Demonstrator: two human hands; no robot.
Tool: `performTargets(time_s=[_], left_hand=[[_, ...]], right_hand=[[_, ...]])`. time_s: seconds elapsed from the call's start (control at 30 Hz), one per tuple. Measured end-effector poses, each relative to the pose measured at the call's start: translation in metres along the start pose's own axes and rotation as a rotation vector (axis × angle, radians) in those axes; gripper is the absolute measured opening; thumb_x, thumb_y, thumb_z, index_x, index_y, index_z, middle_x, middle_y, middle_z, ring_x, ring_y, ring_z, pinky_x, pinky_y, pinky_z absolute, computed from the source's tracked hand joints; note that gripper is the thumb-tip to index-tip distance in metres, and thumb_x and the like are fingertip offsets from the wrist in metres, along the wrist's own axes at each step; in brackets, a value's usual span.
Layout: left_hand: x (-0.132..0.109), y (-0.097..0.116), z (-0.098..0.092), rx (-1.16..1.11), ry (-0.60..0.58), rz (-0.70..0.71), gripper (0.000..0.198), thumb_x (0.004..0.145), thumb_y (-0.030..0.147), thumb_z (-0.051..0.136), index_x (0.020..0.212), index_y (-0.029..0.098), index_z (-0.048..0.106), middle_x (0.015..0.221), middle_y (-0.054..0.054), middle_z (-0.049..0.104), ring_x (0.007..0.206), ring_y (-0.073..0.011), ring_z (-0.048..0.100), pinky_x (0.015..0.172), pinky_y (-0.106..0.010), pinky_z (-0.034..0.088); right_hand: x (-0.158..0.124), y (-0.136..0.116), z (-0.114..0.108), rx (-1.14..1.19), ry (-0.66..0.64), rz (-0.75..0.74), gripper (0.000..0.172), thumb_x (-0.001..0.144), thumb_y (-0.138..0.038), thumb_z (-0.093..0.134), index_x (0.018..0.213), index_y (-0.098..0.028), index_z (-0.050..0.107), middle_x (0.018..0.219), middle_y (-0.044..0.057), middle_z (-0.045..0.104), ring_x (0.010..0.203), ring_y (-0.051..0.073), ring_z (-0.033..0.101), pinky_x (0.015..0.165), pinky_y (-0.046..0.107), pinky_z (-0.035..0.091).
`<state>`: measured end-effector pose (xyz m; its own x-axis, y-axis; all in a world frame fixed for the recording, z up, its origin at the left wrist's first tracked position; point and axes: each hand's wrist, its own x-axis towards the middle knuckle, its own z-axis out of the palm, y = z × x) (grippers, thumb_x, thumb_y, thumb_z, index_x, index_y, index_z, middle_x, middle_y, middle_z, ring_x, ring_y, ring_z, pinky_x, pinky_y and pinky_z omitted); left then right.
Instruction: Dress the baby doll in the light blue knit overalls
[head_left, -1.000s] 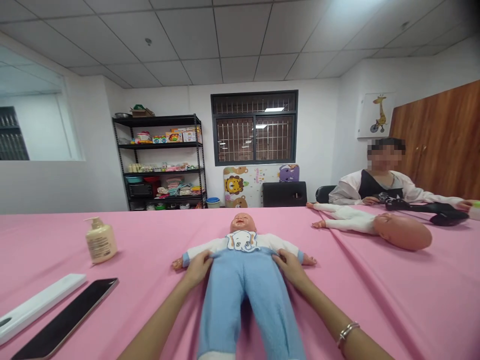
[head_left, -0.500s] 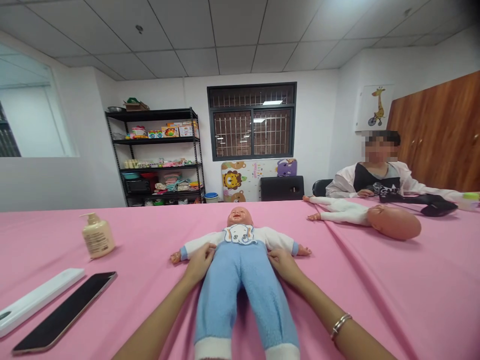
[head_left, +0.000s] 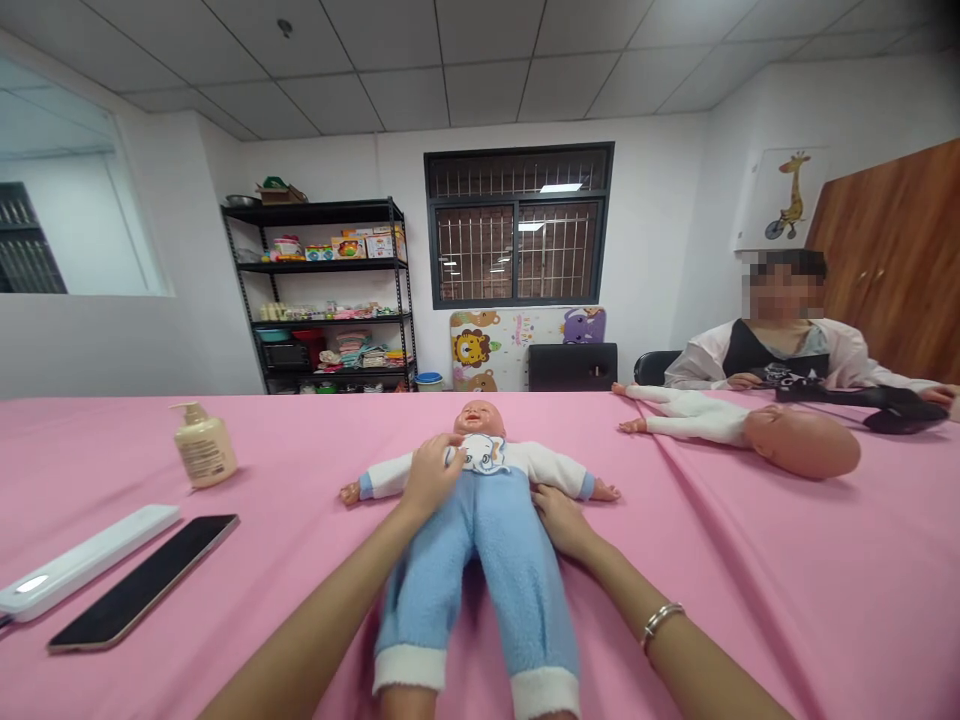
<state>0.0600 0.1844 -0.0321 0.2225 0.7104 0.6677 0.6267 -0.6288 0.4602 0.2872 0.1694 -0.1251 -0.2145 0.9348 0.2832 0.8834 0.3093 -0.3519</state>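
A baby doll (head_left: 486,548) lies on its back with its arms spread, dressed in a blue and white outfit with an elephant bib (head_left: 486,455). Its feet point toward me. My left hand (head_left: 433,478) rests over the doll's chest, fingers loosely stretched at the edge of the bib. Against the doll's side, at the waist, my right hand (head_left: 559,520) has its fingers curled in on the cloth of the outfit. Part of its fingertips is hidden by the doll's body.
To the left are a pump bottle (head_left: 204,447), a white elongated device (head_left: 90,562) and a dark phone (head_left: 146,582). A second doll (head_left: 802,440) lies at the right, before a seated person (head_left: 780,345). Pink cloth (head_left: 712,600) covers the table.
My left hand has moved from the doll's side up onto its chest by the bib. My right hand stays at the waist. The view has shifted slightly.
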Motion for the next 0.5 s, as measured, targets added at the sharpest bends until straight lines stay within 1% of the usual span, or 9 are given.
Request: performTargets(time_s=[0.07,0.1,0.17,0.2,0.27,0.37,0.43,0.5], left_hand=[[0.006,0.015,0.013,0.083,-0.136,0.077,0.025,0.081,0.035,0.049,0.098,0.021,0.06,0.106,-0.004,0.061,0.105,-0.0221,0.05,0.096,-0.041,0.036],[0.006,0.02,0.02,0.126,-0.202,0.073,0.027,0.081,0.038,0.049,0.101,0.024,0.06,0.111,-0.003,0.059,0.11,-0.024,0.047,0.099,-0.045,0.032],[0.002,0.023,0.034,0.19,-0.291,0.002,0.031,0.082,0.045,0.048,0.107,0.031,0.058,0.122,0.0,0.053,0.119,-0.0284,0.038,0.101,-0.057,0.023],[0.0,0.022,0.039,0.207,-0.307,-0.041,0.032,0.082,0.047,0.047,0.109,0.034,0.057,0.126,0.002,0.049,0.122,-0.03,0.033,0.1,-0.061,0.019],[-0.006,0.02,0.044,0.209,-0.313,-0.095,0.033,0.083,0.049,0.044,0.112,0.038,0.054,0.131,0.004,0.045,0.126,-0.0306,0.028,0.099,-0.066,0.015],[-0.01,0.018,0.045,0.177,-0.293,-0.142,0.036,0.082,0.05,0.045,0.115,0.039,0.052,0.133,0.004,0.042,0.126,-0.0298,0.028,0.099,-0.066,0.014],[-0.011,0.015,0.043,0.135,-0.255,-0.158,0.037,0.082,0.05,0.046,0.116,0.038,0.052,0.133,0.003,0.042,0.126,-0.0299,0.028,0.101,-0.063,0.016],[-0.011,0.009,0.041,0.046,-0.192,-0.142,0.037,0.081,0.047,0.048,0.115,0.033,0.055,0.131,0.0,0.045,0.125,-0.0285,0.032,0.105,-0.056,0.019]], right_hand=[[-0.002,0.0,-0.001,-0.028,-0.02,-0.004,0.032,0.092,-0.018,0.033,0.109,-0.016,0.059,0.114,0.006,0.05,0.107,0.019,0.043,0.095,0.027,0.031],[-0.003,0.0,-0.002,-0.044,-0.033,0.002,0.032,0.092,-0.019,0.032,0.112,-0.017,0.058,0.117,0.006,0.049,0.109,0.019,0.042,0.095,0.027,0.031],[-0.004,0.0,-0.004,-0.096,-0.053,0.038,0.033,0.093,-0.021,0.031,0.117,-0.019,0.054,0.12,0.006,0.047,0.112,0.02,0.04,0.096,0.03,0.03],[-0.004,0.0,-0.005,-0.132,-0.056,0.062,0.034,0.094,-0.024,0.031,0.12,-0.02,0.052,0.121,0.006,0.046,0.113,0.02,0.039,0.097,0.032,0.03],[0.0,-0.001,-0.006,-0.211,-0.055,0.128,0.035,0.095,-0.028,0.031,0.125,-0.022,0.048,0.123,0.007,0.044,0.115,0.023,0.037,0.099,0.036,0.028],[0.012,-0.005,-0.003,-0.264,-0.072,0.246,0.037,0.094,-0.027,0.033,0.129,-0.022,0.043,0.127,0.009,0.04,0.118,0.026,0.033,0.101,0.04,0.024],[0.021,-0.008,0.002,-0.255,-0.08,0.311,0.039,0.093,-0.023,0.033,0.13,-0.019,0.042,0.129,0.012,0.038,0.12,0.028,0.031,0.101,0.044,0.023],[0.027,-0.01,0.007,-0.221,-0.075,0.325,0.042,0.092,-0.023,0.031,0.133,-0.016,0.038,0.13,0.014,0.036,0.121,0.03,0.03,0.1,0.046,0.024]])
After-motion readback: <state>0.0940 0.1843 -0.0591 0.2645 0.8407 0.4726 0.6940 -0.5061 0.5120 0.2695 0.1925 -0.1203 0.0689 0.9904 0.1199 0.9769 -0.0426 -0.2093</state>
